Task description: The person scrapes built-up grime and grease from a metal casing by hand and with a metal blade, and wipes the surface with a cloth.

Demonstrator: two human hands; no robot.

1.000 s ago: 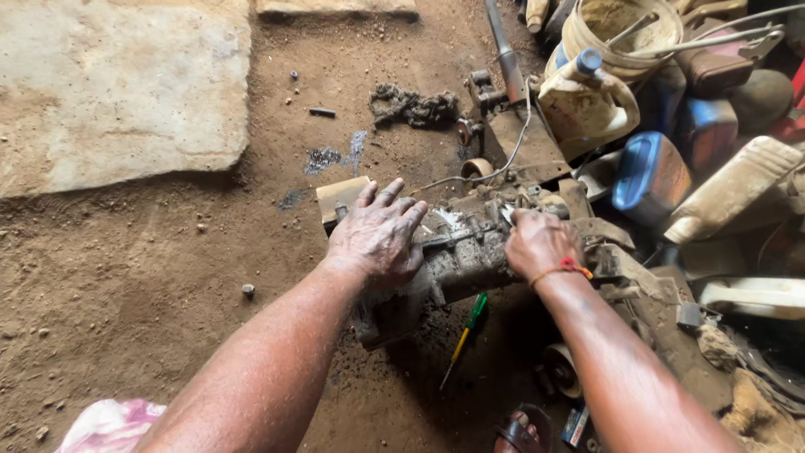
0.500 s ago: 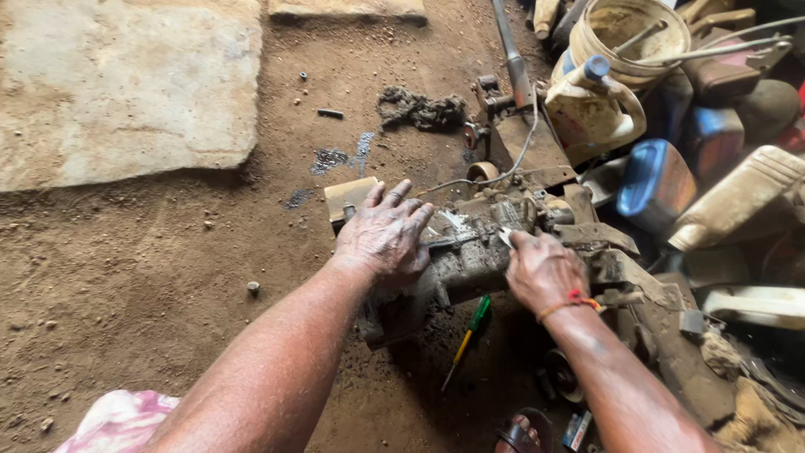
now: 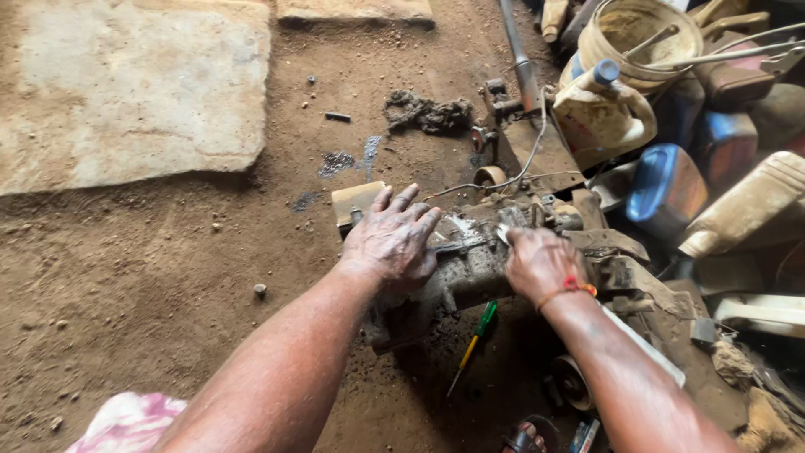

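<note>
So we've got the grimy engine casing [image 3: 457, 268] sitting straight on the dirt floor [image 3: 151, 277], propped a bit against the junk pile on the right. Our left hand [image 3: 392, 239] lies flat on top of it, fingers spread, just pressing down, not gripping. Our right hand [image 3: 541, 262] is curled shut around something small and pale at the casing's top edge; we can't tell what it is. Biggest worry: everything's oily, so that flat palm could skid and the casing could roll. The screwdriver [image 3: 474, 335] lies just beside it underneath and could get pinned. Loose grit could also fall into any open port.
</note>
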